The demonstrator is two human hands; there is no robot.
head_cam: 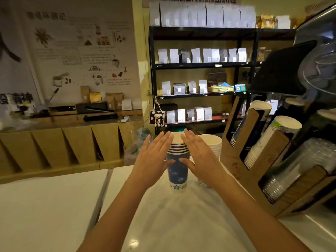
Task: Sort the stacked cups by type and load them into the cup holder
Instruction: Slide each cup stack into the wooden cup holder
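Note:
A stack of blue paper cups [177, 171] stands upright on the white counter [181, 215] in the middle of the view. My left hand [154, 159] and my right hand [196, 159] flank it with fingers straight and apart, thumbs touching the cup wall; neither hand is closed around it. Behind my right hand stands a stack of white paper cups [211, 144]. To the right, the slanted wooden cup holder [234, 160] carries blue cups [241, 128], white printed cups [269, 142] and clear plastic cups [294, 170] in separate slots.
A black shelf [200, 64] with coffee bags fills the back wall. A wooden counter [72, 142] with packing gear runs at the left. A dark machine [316, 60] looms over the cup holder. A seam [103, 190] splits the white counter.

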